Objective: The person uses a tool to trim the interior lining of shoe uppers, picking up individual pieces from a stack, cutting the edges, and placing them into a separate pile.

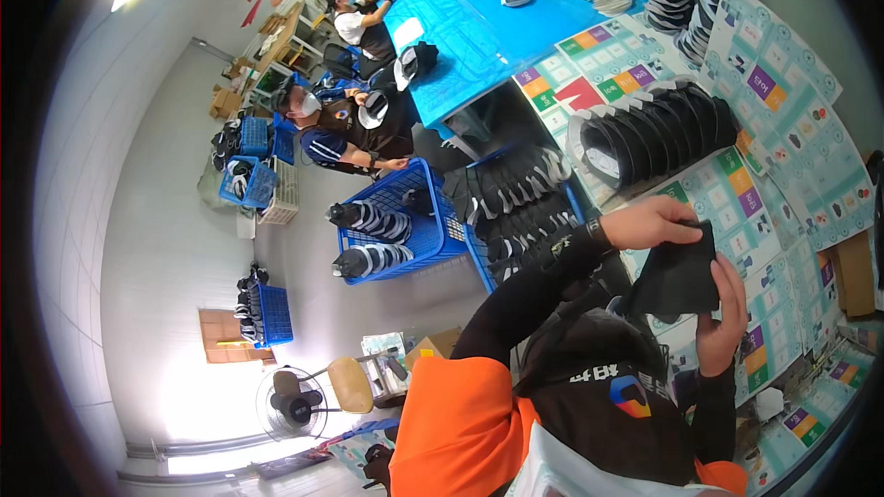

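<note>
In front of my chest I hold a folded black fabric piece (680, 274) in both hands. My left hand (652, 223) pinches its upper edge between thumb and fingers. My right hand (724, 320) grips its lower right side, the thumb by the lower edge and the fingers along the side. Whether the piece is a whole cap cannot be made out. Just beyond my hands, a row of nested black caps (658, 133) with whitish edges lies on the paper-covered table (737, 186).
To the left, a blue crate (481, 262) full of stacked caps stands against the table. Another blue crate (433, 237) beside it holds several cap stacks. A co-worker (354, 124) handles a cap near a blue-topped table (479, 28). A fan (293, 402) stands at the lower left.
</note>
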`<state>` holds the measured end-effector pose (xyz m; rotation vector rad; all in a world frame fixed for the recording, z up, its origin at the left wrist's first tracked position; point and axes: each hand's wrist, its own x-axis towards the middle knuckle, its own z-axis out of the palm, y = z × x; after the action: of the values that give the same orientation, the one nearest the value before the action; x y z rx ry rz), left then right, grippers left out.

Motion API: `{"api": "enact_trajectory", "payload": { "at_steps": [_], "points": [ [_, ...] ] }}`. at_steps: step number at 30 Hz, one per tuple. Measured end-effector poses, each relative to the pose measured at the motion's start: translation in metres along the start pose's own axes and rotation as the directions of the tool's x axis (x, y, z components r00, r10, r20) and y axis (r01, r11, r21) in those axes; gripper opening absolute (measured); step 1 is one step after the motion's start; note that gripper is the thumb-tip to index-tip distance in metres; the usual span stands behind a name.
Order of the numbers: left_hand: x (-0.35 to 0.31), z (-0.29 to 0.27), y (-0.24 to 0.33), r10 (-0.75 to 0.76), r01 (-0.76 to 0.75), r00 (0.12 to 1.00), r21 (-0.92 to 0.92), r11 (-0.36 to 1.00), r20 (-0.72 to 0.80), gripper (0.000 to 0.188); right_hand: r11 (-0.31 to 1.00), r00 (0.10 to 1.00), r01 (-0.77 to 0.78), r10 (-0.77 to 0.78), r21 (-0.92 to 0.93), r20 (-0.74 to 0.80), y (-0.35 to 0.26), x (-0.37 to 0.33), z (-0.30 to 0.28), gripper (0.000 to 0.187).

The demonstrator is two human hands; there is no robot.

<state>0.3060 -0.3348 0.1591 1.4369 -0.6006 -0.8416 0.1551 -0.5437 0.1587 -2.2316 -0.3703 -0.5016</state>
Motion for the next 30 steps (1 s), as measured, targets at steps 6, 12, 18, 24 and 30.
{"api": "enact_trajectory", "payload": {
  "at_steps": [6, 12, 18, 24, 30],
  "points": [
    [-0.005, 0.073, 0.002, 0.470, -0.079, 0.808, 0.724, 0.685, -0.357, 0.046, 0.962, 0.963, -0.249, 0.234, -0.108, -0.135, 0.035, -0.029, -0.015, 0.047],
    [-0.018, 0.117, -0.025, 0.583, -0.174, 0.782, 0.822, 0.543, -0.219, 0.033, 0.946, 0.948, -0.308, 0.295, -0.105, -0.121, 0.045, -0.034, -0.017, 0.049],
    [-0.011, 0.106, -0.050, 0.602, -0.208, 0.733, 0.738, 0.642, -0.318, 0.010, 0.945, 0.943, -0.318, 0.307, -0.076, -0.125, 0.050, -0.038, -0.011, 0.047],
    [0.000, 0.110, -0.063, 0.546, -0.086, 0.674, 0.682, 0.727, -0.497, 0.008, 0.865, 0.873, -0.440, 0.475, 0.241, -0.114, 0.049, -0.042, -0.005, 0.021],
    [0.012, 0.109, -0.062, 0.335, -0.133, 0.766, 0.374, 0.918, -0.549, 0.011, 0.826, 0.826, -0.472, 0.536, 0.307, -0.171, 0.074, -0.062, -0.001, 0.012]
  ]
}}
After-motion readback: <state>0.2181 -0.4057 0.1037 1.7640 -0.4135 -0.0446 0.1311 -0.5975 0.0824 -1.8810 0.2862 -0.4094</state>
